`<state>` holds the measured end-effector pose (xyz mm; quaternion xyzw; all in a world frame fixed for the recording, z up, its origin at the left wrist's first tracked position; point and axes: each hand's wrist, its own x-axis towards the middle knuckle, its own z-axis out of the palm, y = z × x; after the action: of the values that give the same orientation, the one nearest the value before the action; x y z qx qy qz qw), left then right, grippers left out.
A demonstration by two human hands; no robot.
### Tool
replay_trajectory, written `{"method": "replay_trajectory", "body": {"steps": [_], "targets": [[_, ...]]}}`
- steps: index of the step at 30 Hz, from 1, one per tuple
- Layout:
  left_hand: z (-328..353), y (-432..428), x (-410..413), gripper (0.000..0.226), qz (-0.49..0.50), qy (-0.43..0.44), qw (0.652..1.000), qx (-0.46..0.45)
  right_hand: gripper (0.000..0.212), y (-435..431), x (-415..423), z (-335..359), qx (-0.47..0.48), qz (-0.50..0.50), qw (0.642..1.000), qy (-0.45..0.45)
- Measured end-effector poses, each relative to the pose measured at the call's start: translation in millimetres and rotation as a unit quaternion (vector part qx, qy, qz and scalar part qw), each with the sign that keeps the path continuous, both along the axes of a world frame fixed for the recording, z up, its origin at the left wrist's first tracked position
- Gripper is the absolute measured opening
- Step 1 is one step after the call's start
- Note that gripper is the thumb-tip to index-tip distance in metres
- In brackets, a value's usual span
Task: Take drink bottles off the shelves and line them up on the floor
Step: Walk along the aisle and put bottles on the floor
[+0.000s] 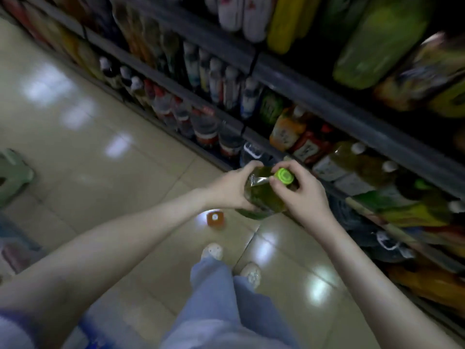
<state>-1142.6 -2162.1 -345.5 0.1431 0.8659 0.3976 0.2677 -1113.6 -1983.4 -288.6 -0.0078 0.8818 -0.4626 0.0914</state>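
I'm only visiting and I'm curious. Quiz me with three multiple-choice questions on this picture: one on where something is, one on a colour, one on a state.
1. Where is the lone orange bottle?
A. on the floor, ahead of the shoes
B. on a shelf
C. in a hand

2. What colour is the cap of the held bottle?
A. red
B. white
C. green

3. How is the held bottle kept?
A. standing free on the floor
B. gripped by both hands
C. lying on a shelf

Answers:
1 A, it stands on the tiles near the feet.
2 C, the cap is bright green.
3 B, the left hand wraps its body and the right hand holds it by the cap.
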Motion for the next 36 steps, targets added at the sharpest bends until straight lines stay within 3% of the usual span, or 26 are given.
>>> {"method": "replay_trajectory", "body": {"steps": [5,10,13,17,20,29,33,36], "targets": [[75,20,-26,0.098,0.019,0.082,0.996,-0.001,0.031,19,-25,66,-0.003,-0.011,0.998,0.057],[130,21,-64,0.091,0.049,0.139,0.987,0.066,0.084,32,-49,96,0.054,0.016,0.995,0.081],[158,19,-94,0.093,0.024,0.188,0.978,0.088,0.096,29,-68,105,0.038,0.005,0.989,0.144],[187,15,-138,0.092,-0.014,0.267,0.958,0.106,0.092,20,-103,113,0.05,-0.034,0.958,0.279],[188,15,-175,0.093,-0.03,0.299,0.947,0.111,0.085,15,-134,108,0.059,-0.063,0.944,0.319],[155,40,-238,0.098,-0.053,0.308,0.948,0.064,0.079,15,-187,75,0.095,-0.169,0.945,0.262],[147,52,-251,0.1,-0.031,0.423,0.905,-0.038,0.08,22,-199,66,0.141,-0.187,0.953,0.19],[134,56,-259,0.1,-0.026,0.455,0.888,-0.07,0.074,25,-208,64,0.183,-0.173,0.957,0.142]]}}
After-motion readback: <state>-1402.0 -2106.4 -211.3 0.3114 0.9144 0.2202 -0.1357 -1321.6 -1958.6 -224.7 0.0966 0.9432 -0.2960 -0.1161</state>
